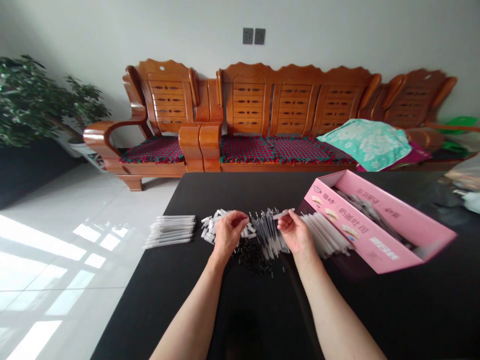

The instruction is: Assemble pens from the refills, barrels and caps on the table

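My right hand (297, 232) is closed around a whitish pen barrel (284, 214), which points to the left above the pen refills. My left hand (229, 231) is pinched, thumb against forefinger; whatever sits between those fingertips is too small to make out. Beneath and behind it lies a heap of white pen caps (209, 230). Small black plugs (255, 257) are scattered just in front of the caps. Slim pen refills (265, 232) lie in a bundle between my two hands. White pen barrels (326, 235) are stacked to the right of my right hand.
A row of white pens (172, 230) lies at the table's left edge. The open pink box (348, 227) stands at the right, with dark and whitish contents. Behind the black table (262, 310) runs a wooden sofa (277, 100) with a turquoise cloth (369, 142) on it.
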Demonstrator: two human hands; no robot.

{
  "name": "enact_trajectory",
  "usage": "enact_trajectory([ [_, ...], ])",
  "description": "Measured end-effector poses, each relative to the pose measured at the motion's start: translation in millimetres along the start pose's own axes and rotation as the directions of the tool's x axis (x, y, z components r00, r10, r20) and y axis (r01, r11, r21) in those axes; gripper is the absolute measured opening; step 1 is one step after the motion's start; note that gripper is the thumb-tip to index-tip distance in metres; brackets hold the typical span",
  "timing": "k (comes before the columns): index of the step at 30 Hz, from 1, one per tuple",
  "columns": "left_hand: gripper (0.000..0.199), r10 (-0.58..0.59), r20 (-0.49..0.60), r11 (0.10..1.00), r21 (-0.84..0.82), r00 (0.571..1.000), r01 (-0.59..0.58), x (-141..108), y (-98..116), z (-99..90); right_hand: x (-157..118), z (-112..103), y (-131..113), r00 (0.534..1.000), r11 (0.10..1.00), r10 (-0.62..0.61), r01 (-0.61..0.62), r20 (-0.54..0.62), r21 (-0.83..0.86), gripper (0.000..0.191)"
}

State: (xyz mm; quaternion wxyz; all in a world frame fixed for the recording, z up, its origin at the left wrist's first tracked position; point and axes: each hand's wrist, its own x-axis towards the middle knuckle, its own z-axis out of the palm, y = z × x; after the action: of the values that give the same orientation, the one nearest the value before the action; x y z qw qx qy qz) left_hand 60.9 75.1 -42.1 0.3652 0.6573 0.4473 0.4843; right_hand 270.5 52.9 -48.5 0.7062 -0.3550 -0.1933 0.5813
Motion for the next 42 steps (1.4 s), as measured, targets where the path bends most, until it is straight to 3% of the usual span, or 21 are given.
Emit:
enact_trajectory([
  [4, 0.009, 0.096, 0.17, 0.964, 0.23, 0.981, -0.134, -0.6, 6.9, -4.4, -1.1, 0.2, 1.3, 0.999, 1.0, 0.002, -0.001, 0.053, -0.021, 0.013],
  [7, 0.011, 0.125, 0.355, 0.922, 0.303, 0.927, -0.24, -5.9, 14.3, -0.8, -2.8, 1.8, 2.1, 0.998, 1.0, -0.009, 0.01, 0.067, -0.024, 0.013],
  [9, 0.011, 0.117, 0.422, 0.886, 0.364, 0.899, -0.286, -10.8, 17.5, 3.1, -3.0, 2.2, 1.6, 0.998, 1.0, -0.017, 0.018, 0.063, -0.024, 0.013],
  [14, 0.012, 0.063, 0.472, 0.795, 0.509, 0.88, -0.33, -19.8, 18.6, 12.3, -2.4, 1.6, 0.8, 0.998, 0.999, -0.034, 0.036, 0.049, -0.031, 0.013],
  [21, 0.009, 0.024, 0.449, 0.823, 0.499, 0.893, -0.272, -21.9, 18.3, 18.1, -2.1, 0.5, 2.5, 0.998, 0.998, -0.043, 0.045, 0.044, -0.051, 0.013],
  [25, 0.009, 0.051, 0.379, 0.904, 0.376, 0.924, -0.204, -19.2, 17.1, 18.3, -1.8, 0.2, 2.5, 0.998, 0.997, -0.043, 0.045, 0.041, -0.056, 0.013],
  [29, 0.006, -0.079, 0.255, 0.996, -0.018, 0.964, 0.087, -12.0, 13.7, 16.9, -2.0, 0.1, 3.2, 0.997, 0.996, -0.048, 0.051, 0.058, -0.066, 0.014],
  [32, 0.02, -0.209, 0.207, 0.877, -0.392, 0.956, 0.277, -7.2, 9.7, 15.0, -3.2, 1.1, 4.6, 0.996, 0.994, -0.051, 0.058, 0.077, -0.09, 0.017],
  [34, 0.028, -0.268, 0.213, 0.774, -0.533, 0.939, 0.342, -5.7, 6.7, 13.6, -4.7, 2.7, 5.9, 0.994, 0.992, -0.054, 0.064, 0.09, -0.11, 0.018],
  [37, 0.031, -0.322, 0.24, 0.675, -0.62, 0.916, 0.4, -5.4, 2.7, 12.6, -7.2, 6.2, 7.8, 0.992, 0.987, -0.069, 0.083, 0.105, -0.135, 0.02],
  [42, 0.033, -0.333, 0.274, 0.624, -0.653, 0.902, 0.429, -6.4, 0.5, 13.8, -9.6, 9.8, 9.7, 0.989, 0.983, -0.087, 0.106, 0.122, -0.152, 0.021],
])
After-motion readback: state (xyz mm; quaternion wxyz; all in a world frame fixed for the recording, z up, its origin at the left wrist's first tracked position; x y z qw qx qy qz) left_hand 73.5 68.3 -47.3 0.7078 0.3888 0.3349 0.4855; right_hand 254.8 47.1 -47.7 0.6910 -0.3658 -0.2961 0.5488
